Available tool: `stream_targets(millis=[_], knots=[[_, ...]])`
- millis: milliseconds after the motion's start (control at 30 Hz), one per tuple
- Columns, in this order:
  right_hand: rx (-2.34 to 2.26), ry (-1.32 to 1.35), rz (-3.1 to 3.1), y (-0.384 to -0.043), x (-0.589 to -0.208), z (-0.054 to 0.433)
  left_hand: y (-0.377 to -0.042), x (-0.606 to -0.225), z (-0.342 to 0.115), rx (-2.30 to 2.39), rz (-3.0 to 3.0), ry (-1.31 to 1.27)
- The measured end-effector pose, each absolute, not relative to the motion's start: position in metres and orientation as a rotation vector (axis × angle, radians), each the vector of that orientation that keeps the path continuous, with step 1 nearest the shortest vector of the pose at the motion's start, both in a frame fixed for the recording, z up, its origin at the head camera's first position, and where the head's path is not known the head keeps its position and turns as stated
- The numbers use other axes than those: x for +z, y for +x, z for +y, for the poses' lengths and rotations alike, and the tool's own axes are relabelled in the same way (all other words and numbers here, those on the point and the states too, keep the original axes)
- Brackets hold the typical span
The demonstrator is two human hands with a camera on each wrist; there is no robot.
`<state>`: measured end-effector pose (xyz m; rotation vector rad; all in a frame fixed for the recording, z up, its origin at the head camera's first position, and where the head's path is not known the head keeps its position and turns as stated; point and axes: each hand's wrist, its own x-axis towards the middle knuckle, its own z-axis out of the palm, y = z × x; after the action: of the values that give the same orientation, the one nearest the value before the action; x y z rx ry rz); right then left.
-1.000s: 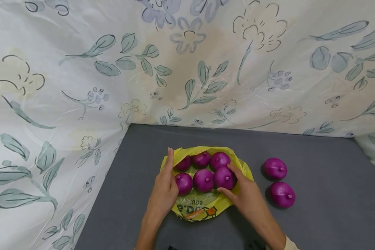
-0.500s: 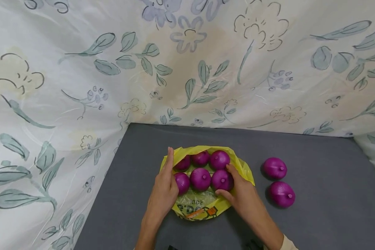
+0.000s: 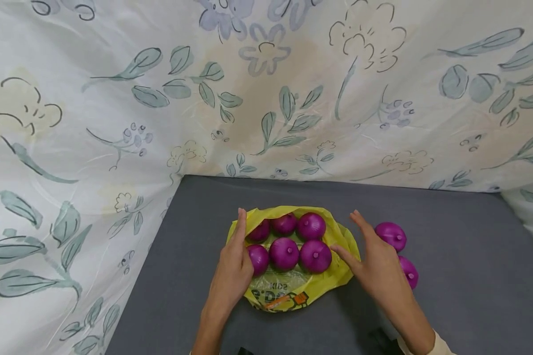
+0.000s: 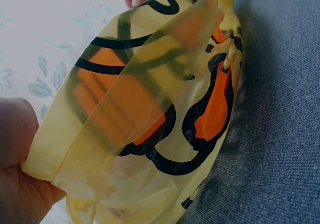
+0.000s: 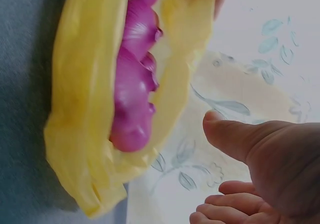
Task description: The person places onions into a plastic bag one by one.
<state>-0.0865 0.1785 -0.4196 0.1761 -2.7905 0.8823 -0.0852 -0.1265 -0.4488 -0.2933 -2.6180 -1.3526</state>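
A yellow plastic bag (image 3: 288, 293) with black and orange print lies with its mouth spread wide. Inside sit several shiny purple onions (image 3: 284, 254), in two rough rows. My left hand (image 3: 232, 266) grips the bag's left rim, a finger pointing up along it; the left wrist view shows the bag's edge between thumb and palm. Just off the bag's right side is my right hand (image 3: 379, 268), fingers and thumb spread, holding nothing. Two more onions (image 3: 392, 235) lie on the table to its right, partly covered by that hand.
A dark grey cloth-covered table (image 3: 471, 256) bears everything. A white floral sheet (image 3: 266, 98) hangs behind it and along the left side. Part of a small black object (image 3: 245, 351) shows at the front edge.
My right hand has let go of the front right onion in the bag and moved right. That onion and its row have shifted slightly left. The left hand stays put.
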Motion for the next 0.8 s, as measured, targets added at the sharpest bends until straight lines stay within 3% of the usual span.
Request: stream_targets(millis=[433, 800], knots=[[0.876, 0.0, -2.626, -0.078, -0.399, 0.21, -0.085, -0.45, -0.127, -1.346, -2.636, -0.277], [0.996, -0.461, -2.504, -0.054, -0.379, 0.255, -0.085, -0.45, -0.126, -1.337, -2.634, -0.284]])
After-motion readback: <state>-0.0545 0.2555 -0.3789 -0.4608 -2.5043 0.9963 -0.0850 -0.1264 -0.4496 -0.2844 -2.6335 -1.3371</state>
